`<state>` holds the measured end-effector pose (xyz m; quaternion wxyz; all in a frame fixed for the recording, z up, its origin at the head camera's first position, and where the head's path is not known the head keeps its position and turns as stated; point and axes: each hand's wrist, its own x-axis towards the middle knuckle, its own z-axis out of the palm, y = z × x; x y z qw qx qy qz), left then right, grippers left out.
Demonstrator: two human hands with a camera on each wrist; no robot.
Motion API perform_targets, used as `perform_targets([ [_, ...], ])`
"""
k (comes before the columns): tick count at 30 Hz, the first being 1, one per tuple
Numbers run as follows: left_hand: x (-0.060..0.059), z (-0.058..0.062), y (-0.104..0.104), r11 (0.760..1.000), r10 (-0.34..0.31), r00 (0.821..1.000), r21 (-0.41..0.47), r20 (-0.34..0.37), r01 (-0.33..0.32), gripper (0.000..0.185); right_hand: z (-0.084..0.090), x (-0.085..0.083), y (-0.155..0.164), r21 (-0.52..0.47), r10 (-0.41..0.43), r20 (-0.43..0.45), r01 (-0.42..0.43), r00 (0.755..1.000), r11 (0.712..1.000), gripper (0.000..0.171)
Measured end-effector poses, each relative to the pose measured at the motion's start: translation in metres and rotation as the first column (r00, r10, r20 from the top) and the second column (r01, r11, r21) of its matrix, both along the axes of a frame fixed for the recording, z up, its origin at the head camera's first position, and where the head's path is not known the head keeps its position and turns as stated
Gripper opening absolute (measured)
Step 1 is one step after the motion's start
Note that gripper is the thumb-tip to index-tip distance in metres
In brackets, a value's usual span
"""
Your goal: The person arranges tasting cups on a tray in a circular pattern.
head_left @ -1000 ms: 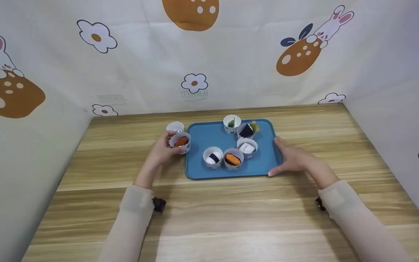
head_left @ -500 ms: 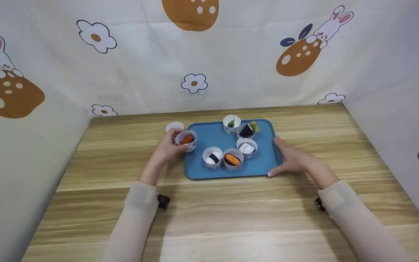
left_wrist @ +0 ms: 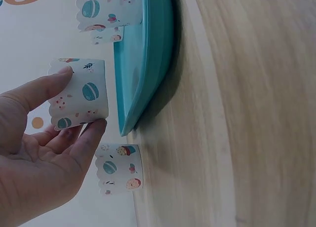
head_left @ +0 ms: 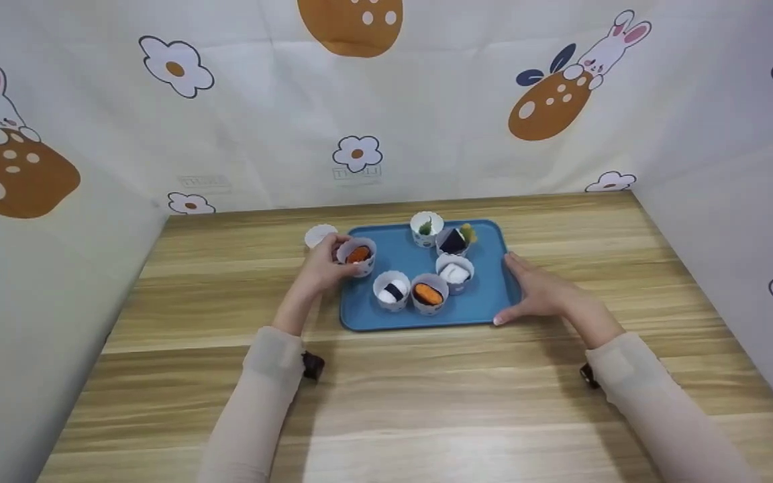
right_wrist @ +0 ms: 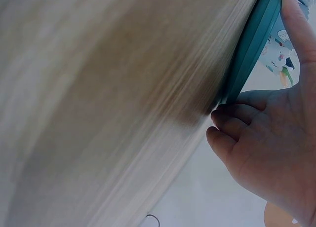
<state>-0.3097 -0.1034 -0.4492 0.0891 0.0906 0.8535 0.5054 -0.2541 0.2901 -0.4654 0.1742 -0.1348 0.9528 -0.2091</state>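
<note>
Six paper cups: four stand on the blue tray [head_left: 487, 295], one empty cup [head_left: 320, 235] sits on the table [head_left: 427, 402]. The left hand [head_left: 323, 268] pinches the sixth, the orange-filled cup [head_left: 358, 256], over the tray's left edge. The right hand [head_left: 537, 292] rests open-fingered against the tray's right rim.

A teal-blue tray [head_left: 487, 295] sat on a light wood-grain table [head_left: 427, 396], white paper cups [left_wrist: 81, 94] printed with teal macarons, against a cream backdrop [head_left: 259, 100] patterned with flowers and rabbits.
</note>
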Motion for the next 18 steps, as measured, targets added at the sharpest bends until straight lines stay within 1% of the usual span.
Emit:
perform_targets([
  [11, -0.004, -0.004, 0.011, 0.998, 0.004, 1.0, -0.066, 0.013, -0.003, 0.059, 0.0, 0.0, -0.001, 0.013, -0.002, 0.004, 0.002, 1.0, 1.0, 0.137],
  [18, -0.004, -0.007, 0.017, 0.999, -0.006, 1.0, -0.054, 0.017, 0.007, 0.057, 0.0, -0.001, -0.001, 0.016, 0.0, -0.005, 0.0, 1.0, 1.0, 0.136],
])
